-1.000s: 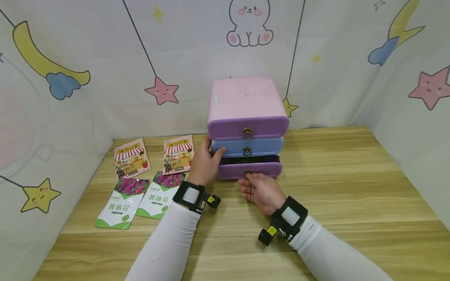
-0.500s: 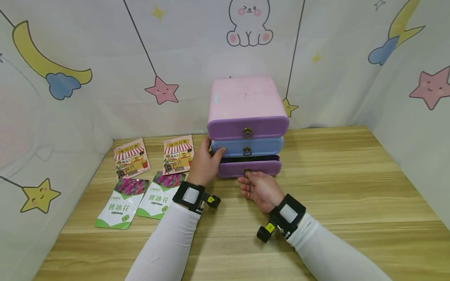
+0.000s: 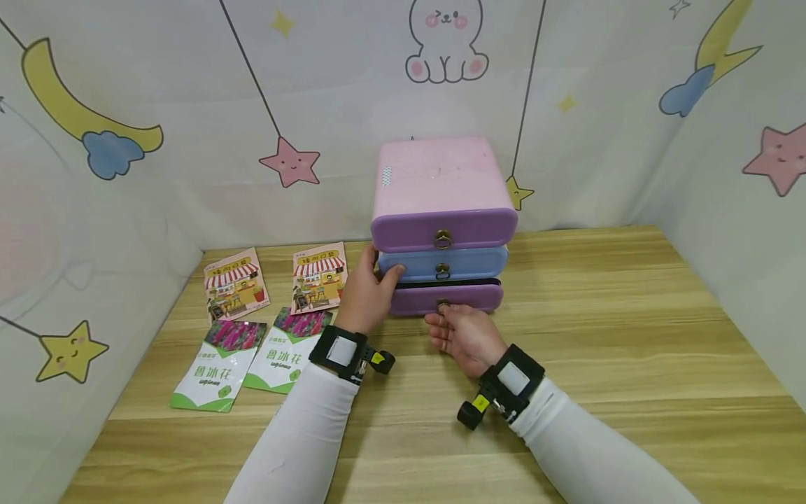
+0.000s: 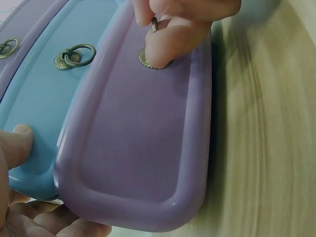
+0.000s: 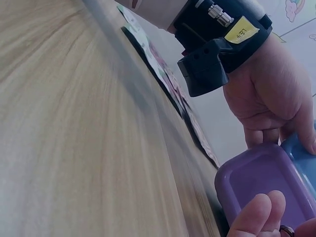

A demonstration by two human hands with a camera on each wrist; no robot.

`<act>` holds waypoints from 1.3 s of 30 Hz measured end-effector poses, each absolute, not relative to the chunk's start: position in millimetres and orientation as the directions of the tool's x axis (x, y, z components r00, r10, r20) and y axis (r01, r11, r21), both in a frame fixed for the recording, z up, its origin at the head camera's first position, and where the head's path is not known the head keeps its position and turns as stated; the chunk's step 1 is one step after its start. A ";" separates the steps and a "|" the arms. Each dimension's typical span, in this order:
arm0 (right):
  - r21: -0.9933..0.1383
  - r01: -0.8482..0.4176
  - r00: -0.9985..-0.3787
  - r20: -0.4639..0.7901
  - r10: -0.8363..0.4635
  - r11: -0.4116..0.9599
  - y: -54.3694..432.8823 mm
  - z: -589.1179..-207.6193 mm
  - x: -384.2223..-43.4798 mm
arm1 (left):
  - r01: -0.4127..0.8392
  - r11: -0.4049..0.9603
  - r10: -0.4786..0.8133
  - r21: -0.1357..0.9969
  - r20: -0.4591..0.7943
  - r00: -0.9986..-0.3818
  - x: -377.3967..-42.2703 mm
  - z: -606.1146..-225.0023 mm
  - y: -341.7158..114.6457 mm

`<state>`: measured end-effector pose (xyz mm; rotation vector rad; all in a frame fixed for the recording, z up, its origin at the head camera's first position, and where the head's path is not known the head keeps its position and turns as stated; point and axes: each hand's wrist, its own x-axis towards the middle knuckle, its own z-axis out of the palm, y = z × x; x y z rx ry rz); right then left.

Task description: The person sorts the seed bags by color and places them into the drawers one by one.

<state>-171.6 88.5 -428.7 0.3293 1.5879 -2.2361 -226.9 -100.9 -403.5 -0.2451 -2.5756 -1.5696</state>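
A three-tier drawer cabinet (image 3: 434, 168) with a pink top stands at the back of the table. Its top drawer is purple, the middle drawer (image 3: 475, 263) blue, and the bottom drawer (image 3: 409, 301) purple. A narrow dark gap shows above the bottom drawer's front, which juts out a little. My left hand (image 3: 366, 297) grips the cabinet's left side, its thumb on the blue front and its fingers round the edge. With thumb and fingertips my right hand (image 3: 469, 339) pinches the brass ring pull (image 4: 154, 24) of the bottom drawer, mostly covering it.
Left of the cabinet lie two pink shop-print packets (image 3: 236, 283) and two white-and-green flower packets (image 3: 217, 367), one partly behind the left wrist. A printed cloth wall (image 3: 352, 105) rises right behind the cabinet. Wood tabletop (image 3: 630, 336) extends to the right.
The bottom drawer has slid inward, and the gap above its front has narrowed. My right hand has moved forward with it, while my left hand has stayed on the cabinet's side.
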 end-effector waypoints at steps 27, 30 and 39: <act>-0.841 0.439 -0.898 -0.421 -0.127 -0.317 85.3 -433.1 -184.3 | 0.204 0.444 0.077 0.872 0.190 -0.979 -227.1 -403.8 -100.2; -0.839 0.443 -0.896 -0.426 -0.125 -0.316 85.1 -433.5 -185.6 | 0.202 0.447 0.074 0.872 0.189 -0.979 -227.3 -404.1 -100.1; -0.839 0.441 -0.897 -0.420 -0.136 -0.319 85.1 -434.6 -187.3 | 0.200 0.455 0.062 0.867 0.193 -0.979 -226.9 -405.3 -99.5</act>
